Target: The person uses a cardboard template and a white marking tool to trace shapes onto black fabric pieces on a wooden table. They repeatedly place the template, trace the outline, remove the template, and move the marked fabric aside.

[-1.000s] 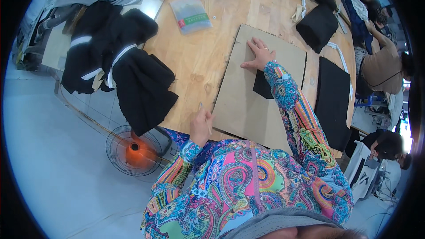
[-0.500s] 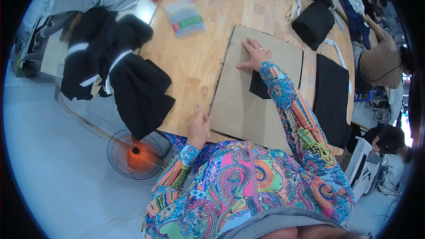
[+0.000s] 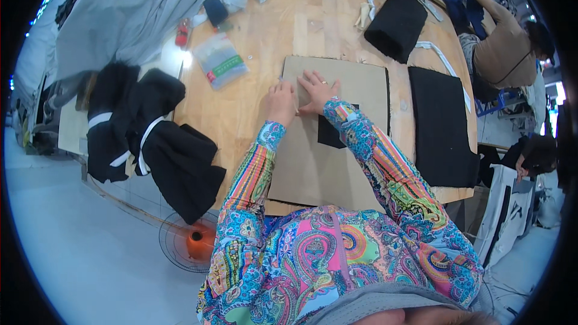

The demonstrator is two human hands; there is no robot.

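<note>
A stiff tan cardboard template (image 3: 301,168) lies on the table in front of me, with black fabric showing along its right and top edges. A dark angular patch (image 3: 330,135), perhaps a cutout over the fabric, shows by my right wrist. My right hand (image 3: 319,91) rests with fingers spread on the upper part of the template. Close beside it, at the template's left edge, my left hand (image 3: 281,101) is closed around a thin pencil-like marker. Only the marker's ends show; the fingers cover the rest.
Black fabric pieces (image 3: 441,126) lie to the right, with a folded black bundle (image 3: 397,25) farther back. Tied black bundles (image 3: 174,156) hang at the left edge above an orange fan (image 3: 197,244). A plastic packet (image 3: 220,61) lies far left. A person (image 3: 506,54) works at the right.
My left hand has moved from the template's lower left corner up along its left edge, close to my right hand. My right hand still presses on the template. The view has shifted.
</note>
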